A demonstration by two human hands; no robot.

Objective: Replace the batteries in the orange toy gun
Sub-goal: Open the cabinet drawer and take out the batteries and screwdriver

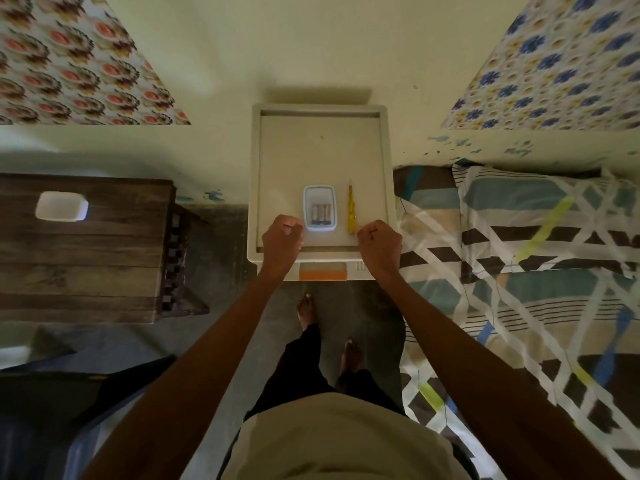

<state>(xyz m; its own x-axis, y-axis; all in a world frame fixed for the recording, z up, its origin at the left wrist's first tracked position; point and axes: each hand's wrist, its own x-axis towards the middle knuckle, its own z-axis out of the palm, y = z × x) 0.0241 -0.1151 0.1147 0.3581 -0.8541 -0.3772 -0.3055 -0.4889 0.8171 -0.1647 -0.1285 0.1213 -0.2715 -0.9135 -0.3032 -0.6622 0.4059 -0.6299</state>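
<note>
Orange toy gun wasn't in view, so you looked pre-start: left hand and right hand were empty fists at the table edge, batteries in a dish, screwdriver beside it, so next you'd need the gun.

- One white table.
- One small container holding batteries: at least two, exact number too small to tell.
- One yellow screwdriver.
- Two hands: left hand, right hand.
- Two bare feet.
- One white dish and one wooden bench, left.
- One pillow, right.
</note>
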